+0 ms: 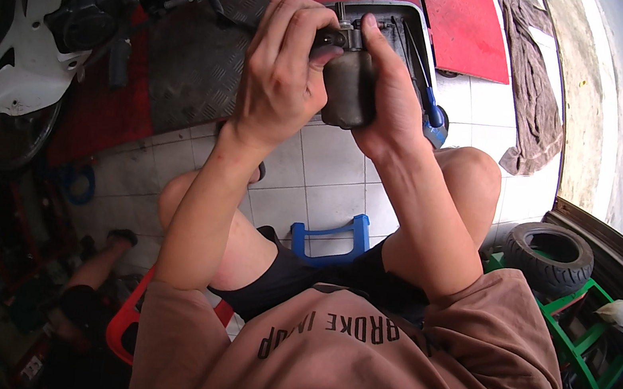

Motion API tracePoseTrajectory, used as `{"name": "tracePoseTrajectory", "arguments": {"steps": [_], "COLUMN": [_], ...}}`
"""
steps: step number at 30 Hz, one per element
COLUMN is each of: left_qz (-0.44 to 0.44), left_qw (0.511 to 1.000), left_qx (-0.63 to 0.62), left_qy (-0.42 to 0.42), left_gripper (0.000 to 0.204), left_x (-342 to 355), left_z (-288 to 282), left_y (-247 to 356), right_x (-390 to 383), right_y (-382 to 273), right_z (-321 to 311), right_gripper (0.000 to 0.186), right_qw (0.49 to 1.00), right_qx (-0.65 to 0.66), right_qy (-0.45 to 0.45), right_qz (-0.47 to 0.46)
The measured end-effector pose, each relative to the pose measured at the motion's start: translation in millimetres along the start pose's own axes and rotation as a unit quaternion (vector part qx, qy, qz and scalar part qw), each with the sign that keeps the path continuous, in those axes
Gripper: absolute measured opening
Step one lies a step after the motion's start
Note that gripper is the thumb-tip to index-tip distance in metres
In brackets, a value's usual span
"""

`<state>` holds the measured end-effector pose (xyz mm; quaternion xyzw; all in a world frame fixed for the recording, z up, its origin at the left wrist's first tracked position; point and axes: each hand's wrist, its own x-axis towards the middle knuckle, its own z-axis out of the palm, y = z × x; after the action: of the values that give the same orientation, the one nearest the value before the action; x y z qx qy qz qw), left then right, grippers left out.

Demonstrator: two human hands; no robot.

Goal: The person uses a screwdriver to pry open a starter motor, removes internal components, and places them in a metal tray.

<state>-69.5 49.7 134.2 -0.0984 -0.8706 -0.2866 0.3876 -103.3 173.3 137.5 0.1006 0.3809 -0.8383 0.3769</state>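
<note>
Up in front of me, both hands hold a dark grey, rounded metal part (349,91) with a small fitting at its upper end. I cannot make out its exact kind. My right hand (394,98) wraps its right side, with the thumb stretched up along the fitting. At the upper left, my left hand (283,69) has its fingers curled against the fitting, partly hiding it. Behind the part lies a grey tray (420,34) with thin tools in it. A blue handle (433,110) is by its lower right corner.
A motorcycle with white panels (32,72) stands at the left, beside a red platform with a metal tread plate (196,48). Cloth (532,91) lies at the right. A tyre (550,254) rests on a green crate (588,336). Another person's leg (101,264) shows at lower left.
</note>
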Motion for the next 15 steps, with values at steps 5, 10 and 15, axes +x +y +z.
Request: {"name": "tracePoseTrajectory", "arguments": {"steps": [5, 10, 15], "left_qz": [0.013, 0.027, 0.033], "left_qw": [1.0, 0.999, 0.999], "left_qx": [0.014, 0.017, 0.014], "left_qy": [-0.01, -0.012, -0.006], "left_gripper": [0.022, 0.024, 0.027], "left_x": [-0.2, 1.6, 2.3], "left_z": [0.3, 1.3, 3.3], "left_y": [-2.0, -1.2, -0.5], "right_x": [0.6, -1.9, -1.2], "right_y": [-1.0, -5.1, -3.2], "right_z": [-0.1, -1.4, -1.5], "right_gripper": [0.033, 0.035, 0.035], "right_qw": [1.0, 0.999, 0.999], "right_qx": [-0.006, -0.043, -0.031], "right_qy": [0.016, 0.028, 0.03], "right_qz": [0.007, 0.004, 0.001]}}
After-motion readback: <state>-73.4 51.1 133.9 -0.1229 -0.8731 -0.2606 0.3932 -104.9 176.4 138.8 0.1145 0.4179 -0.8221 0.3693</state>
